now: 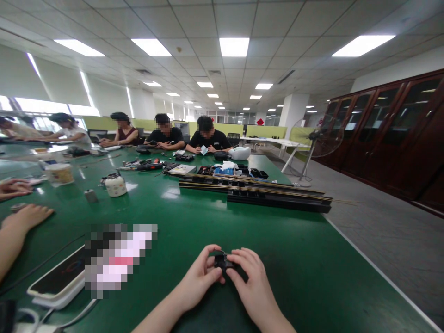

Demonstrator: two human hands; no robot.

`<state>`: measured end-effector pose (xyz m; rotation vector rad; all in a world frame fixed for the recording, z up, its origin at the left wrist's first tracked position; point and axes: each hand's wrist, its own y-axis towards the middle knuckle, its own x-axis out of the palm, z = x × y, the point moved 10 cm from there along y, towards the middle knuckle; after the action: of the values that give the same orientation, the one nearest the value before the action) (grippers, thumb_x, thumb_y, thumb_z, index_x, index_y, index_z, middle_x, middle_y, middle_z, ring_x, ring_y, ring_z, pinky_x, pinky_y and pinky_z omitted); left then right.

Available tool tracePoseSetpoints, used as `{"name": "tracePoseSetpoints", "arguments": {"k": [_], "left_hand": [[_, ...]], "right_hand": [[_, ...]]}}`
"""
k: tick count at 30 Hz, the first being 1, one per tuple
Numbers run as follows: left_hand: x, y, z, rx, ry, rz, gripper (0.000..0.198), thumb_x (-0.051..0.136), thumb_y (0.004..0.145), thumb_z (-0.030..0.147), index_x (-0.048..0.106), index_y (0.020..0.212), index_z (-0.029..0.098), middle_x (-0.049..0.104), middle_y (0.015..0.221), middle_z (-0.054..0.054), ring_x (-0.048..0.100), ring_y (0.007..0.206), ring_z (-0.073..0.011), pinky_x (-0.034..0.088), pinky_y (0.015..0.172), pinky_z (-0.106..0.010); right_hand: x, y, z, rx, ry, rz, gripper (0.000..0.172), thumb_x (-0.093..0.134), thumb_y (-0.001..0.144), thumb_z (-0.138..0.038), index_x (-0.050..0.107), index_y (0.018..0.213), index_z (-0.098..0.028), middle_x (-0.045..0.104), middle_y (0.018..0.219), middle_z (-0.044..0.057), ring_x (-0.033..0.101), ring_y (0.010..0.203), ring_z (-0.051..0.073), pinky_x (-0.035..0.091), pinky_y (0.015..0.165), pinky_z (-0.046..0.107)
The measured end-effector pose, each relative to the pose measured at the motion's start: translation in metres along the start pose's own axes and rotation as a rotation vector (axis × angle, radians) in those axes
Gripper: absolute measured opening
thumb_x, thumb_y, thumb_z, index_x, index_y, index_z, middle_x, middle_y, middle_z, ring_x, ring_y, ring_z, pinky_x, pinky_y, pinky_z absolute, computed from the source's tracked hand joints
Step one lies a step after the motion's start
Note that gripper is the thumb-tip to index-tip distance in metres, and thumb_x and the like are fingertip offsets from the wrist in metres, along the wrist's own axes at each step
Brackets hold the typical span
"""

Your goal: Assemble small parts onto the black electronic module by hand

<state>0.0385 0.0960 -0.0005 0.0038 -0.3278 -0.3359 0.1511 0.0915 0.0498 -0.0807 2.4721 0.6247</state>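
While I watch from far off, my left hand [202, 274] and right hand [249, 273] both pinch a small black part [219, 261] between thumbs and fingers, over the green table [305, 263] (I can't tell if it touches the top). To their left lies a phone [62, 272] with a dark screen. Farther out, thin gold rods [258, 189] lie along long black rails [277, 203]. Past those, a person [210, 139] in a black shirt holds something small and pale [204, 150].

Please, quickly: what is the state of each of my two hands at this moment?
Left hand: closed, holding a small black part between thumb and fingers.
Right hand: closed, thumb and fingers on the same part's right side.
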Motion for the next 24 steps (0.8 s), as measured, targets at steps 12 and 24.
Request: {"name": "tracePoseSetpoints", "arguments": {"k": [12,24], "left_hand": [[-0.0025,0.0011,-0.0035,-0.015,0.021,0.017,0.039,0.064,0.071,0.032,0.041,0.102,0.023,0.060,0.083,-0.002,0.056,0.063,-0.0122,0.040,0.063,-0.030],[-0.0072,0.0017,0.0006,0.005,0.027,0.051,0.048,0.063,0.070,0.039,0.038,0.106,0.022,0.061,0.085,-0.004,0.058,0.062,-0.0139,0.039,0.063,-0.030]], "right_hand": [[0.0034,0.0014,-0.0013,0.029,0.073,-0.041,0.016,0.062,0.069,-0.024,0.068,0.083,-0.029,0.064,0.098,0.005,0.052,0.101,0.027,0.039,0.091,0.049],[0.0063,-0.0022,0.0077,0.034,0.073,-0.023,0.033,0.057,0.074,-0.025,0.059,0.107,-0.029,0.061,0.110,0.005,0.053,0.105,0.022,0.041,0.093,0.040]]}}
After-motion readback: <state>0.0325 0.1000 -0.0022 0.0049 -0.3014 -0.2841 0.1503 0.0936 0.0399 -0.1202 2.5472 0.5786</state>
